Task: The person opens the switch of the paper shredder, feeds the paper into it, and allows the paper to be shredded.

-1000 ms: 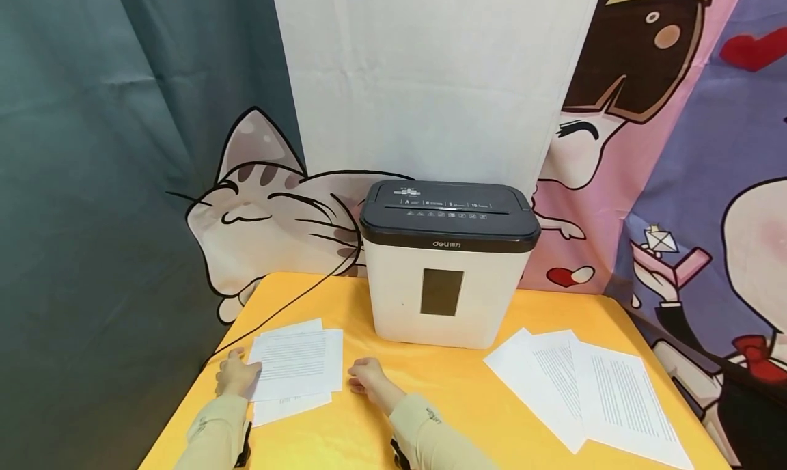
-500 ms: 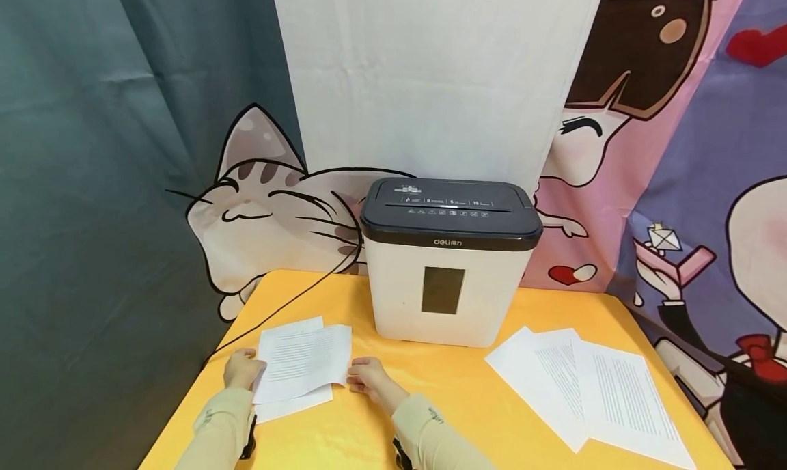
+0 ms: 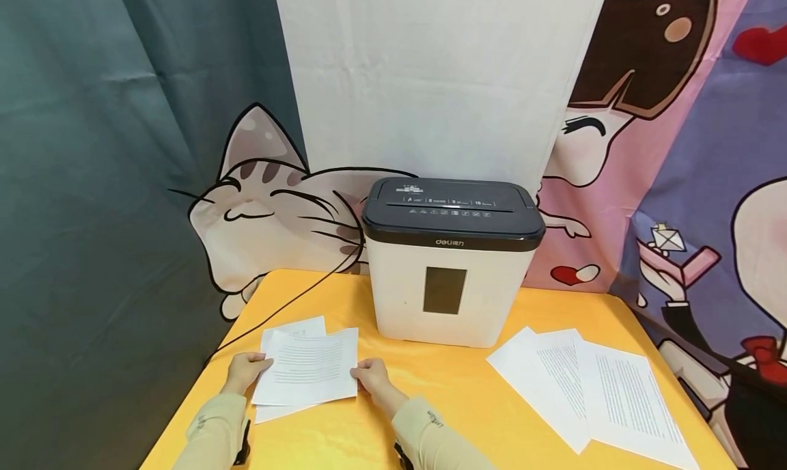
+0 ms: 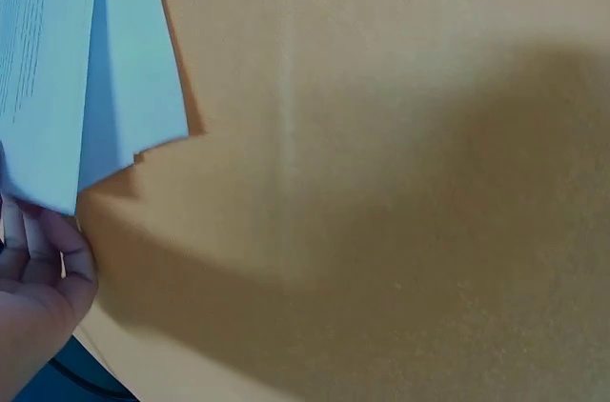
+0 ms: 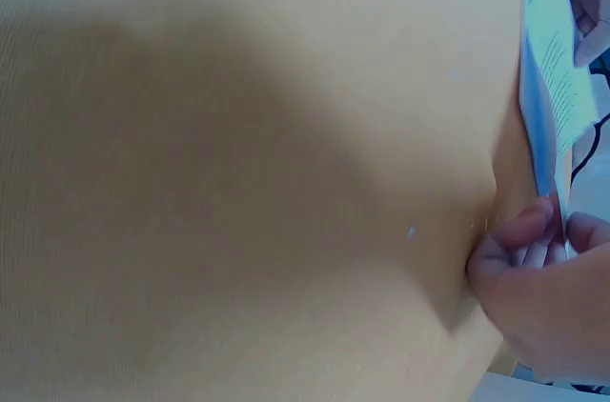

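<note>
In the head view a printed sheet of paper is raised slightly above other sheets on the left of the table. My left hand pinches its left edge, thumb on top. At the right edge, my right hand pinches the same sheet. The left wrist view has the left hand at a corner of the sheet, with more paper beneath. From the right wrist, the right hand holds the near edge of the sheet between thumb and fingers.
A white paper shredder with a black slotted lid stands at the back middle of the yellow-covered table. Several printed sheets lie fanned at the right. A black cable crosses the back left.
The top sheet has lifted off the others and shifted a little to the right. My right hand, apart from it a second ago, now grips its right edge.
</note>
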Tool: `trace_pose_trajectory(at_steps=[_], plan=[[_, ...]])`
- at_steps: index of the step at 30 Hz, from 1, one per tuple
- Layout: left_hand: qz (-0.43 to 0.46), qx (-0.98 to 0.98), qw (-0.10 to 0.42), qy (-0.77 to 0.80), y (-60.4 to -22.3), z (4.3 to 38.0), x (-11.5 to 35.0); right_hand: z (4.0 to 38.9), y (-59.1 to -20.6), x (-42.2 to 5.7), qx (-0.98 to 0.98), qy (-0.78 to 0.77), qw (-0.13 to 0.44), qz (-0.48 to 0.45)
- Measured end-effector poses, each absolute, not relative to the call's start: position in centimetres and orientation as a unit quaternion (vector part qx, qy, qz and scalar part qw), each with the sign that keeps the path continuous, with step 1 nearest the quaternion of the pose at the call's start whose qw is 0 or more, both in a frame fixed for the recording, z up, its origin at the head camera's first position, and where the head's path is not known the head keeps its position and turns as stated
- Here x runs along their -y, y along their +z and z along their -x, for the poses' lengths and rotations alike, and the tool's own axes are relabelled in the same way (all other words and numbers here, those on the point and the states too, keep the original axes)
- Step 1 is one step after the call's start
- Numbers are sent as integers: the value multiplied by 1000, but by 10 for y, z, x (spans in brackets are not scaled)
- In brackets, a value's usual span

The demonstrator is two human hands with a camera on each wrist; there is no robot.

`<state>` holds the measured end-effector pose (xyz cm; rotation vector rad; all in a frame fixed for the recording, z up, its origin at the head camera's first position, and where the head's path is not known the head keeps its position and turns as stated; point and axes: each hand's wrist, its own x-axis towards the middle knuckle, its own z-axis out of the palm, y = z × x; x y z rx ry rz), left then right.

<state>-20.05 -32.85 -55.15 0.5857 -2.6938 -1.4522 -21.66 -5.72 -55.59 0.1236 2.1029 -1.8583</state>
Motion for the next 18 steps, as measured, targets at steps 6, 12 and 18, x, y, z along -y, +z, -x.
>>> trace_pose_trajectory(at_steps=[6, 12, 18], plan=[[-185, 849, 1, -495, -550, 199, 333, 223, -555, 49, -815, -574, 83, -20], [-190, 829, -26, -525, -548, 202, 331, 231, -556, 35, -818, -569, 85, 21], [-187, 837, -36, -512, -545, 207, 327, 235, -559, 19, -808, -575, 70, 107]])
